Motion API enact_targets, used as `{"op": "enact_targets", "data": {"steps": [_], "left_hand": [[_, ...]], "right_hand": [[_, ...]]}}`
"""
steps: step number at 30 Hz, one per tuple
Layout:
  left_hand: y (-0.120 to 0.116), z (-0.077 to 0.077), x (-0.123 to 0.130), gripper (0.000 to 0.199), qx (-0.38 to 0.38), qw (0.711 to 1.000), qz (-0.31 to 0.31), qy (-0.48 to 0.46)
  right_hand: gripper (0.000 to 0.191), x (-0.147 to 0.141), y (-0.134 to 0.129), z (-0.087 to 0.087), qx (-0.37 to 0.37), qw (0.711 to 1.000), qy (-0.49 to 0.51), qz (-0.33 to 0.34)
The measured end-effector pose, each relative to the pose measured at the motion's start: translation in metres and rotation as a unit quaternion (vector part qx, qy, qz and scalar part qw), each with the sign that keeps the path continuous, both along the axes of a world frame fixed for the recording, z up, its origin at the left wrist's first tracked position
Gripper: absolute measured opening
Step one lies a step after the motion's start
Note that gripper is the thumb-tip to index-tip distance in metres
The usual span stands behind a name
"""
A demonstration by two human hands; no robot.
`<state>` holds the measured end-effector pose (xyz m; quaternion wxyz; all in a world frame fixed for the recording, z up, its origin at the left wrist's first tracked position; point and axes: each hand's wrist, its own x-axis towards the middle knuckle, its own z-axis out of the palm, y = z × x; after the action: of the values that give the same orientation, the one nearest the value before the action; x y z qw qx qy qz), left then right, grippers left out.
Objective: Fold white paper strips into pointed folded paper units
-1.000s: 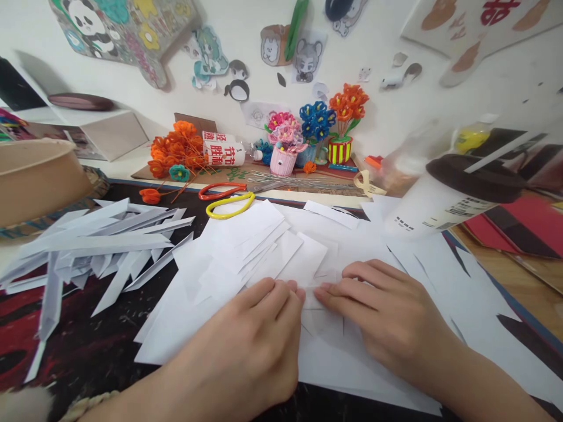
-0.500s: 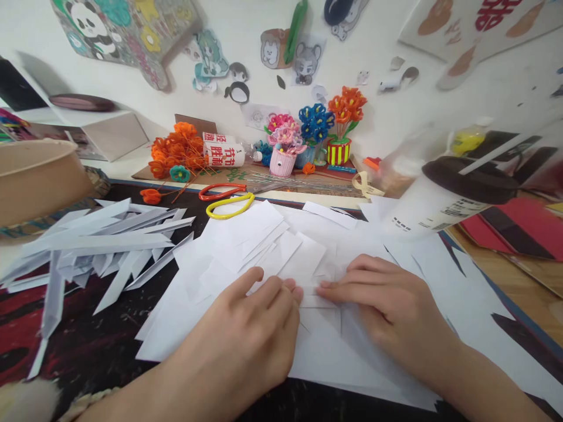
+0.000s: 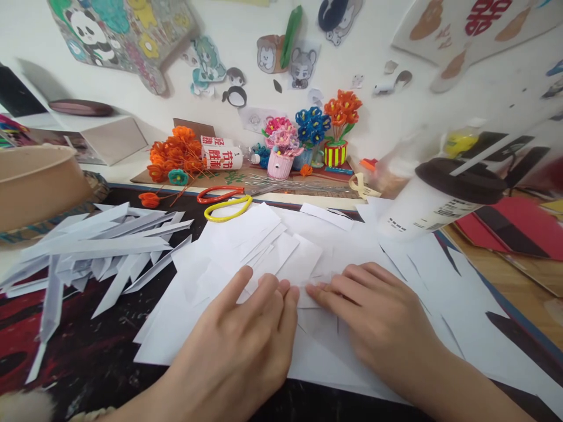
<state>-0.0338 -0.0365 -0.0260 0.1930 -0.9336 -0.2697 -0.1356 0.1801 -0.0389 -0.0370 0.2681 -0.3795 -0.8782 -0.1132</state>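
A small piece of white paper (image 3: 310,299) lies between my hands, on top of larger white sheets (image 3: 334,351). My left hand (image 3: 248,331) is closed, its fingertips pinching the paper's left end. From the other side, the closed fingers of my right hand (image 3: 373,310) press on its right end, so part of the paper is hidden. Just beyond my fingertips, small cut paper pieces (image 3: 259,234) overlap in a loose pile. To the left, folded paper strips (image 3: 109,243) lie heaped on the dark mat.
Scissors with red and yellow handles (image 3: 229,208) lie behind the paper pile. A white cup with a dark lid (image 3: 440,205) stands at the right. A tan round container (image 3: 39,181) sits at the left. Beaded flower pots (image 3: 280,165) line the back.
My right hand has shifted left, bringing its fingertips closer to my left hand along the paper. My left hand stays at nearly the same spot.
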Motion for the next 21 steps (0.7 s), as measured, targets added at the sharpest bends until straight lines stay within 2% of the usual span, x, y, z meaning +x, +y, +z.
{"op": "enact_targets", "data": {"steps": [4,10,21], "left_hand": [[0.002,0.004,0.002,0.038,-0.020,1.000,0.009,0.008],[-0.002,0.006,0.004,0.037,0.001,0.999,0.017,0.037],[-0.004,0.005,0.003,0.036,-0.007,1.000,0.019,0.022]], "right_hand": [[0.041,-0.001,-0.001,0.000,-0.023,0.999,-0.019,0.014],[0.038,-0.012,-0.003,-0.002,0.044,0.998,-0.036,-0.035],[0.036,-0.018,-0.010,-0.001,0.085,0.994,-0.005,-0.069]]}}
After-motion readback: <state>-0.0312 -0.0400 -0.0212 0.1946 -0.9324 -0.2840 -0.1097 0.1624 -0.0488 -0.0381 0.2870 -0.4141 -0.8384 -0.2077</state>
